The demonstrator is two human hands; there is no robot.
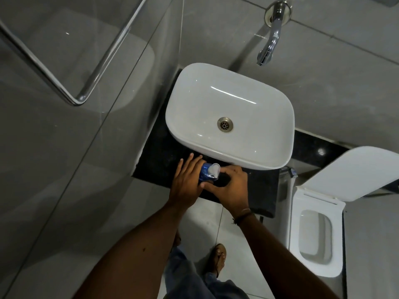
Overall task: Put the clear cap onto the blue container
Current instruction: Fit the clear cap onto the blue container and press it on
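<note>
While 2 hands (187, 180) (231, 188) hold 1 blue container (204, 174), 1 clear cap (214, 169) sits atop.

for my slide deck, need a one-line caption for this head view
Left hand holds the blue container while the right hand sets the cap on it, beside the sink.

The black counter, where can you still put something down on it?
Bare patches on the black counter: left of the white sink by the wall, and right of the right hand. It is crowded where both hands grip the blue container.
</note>
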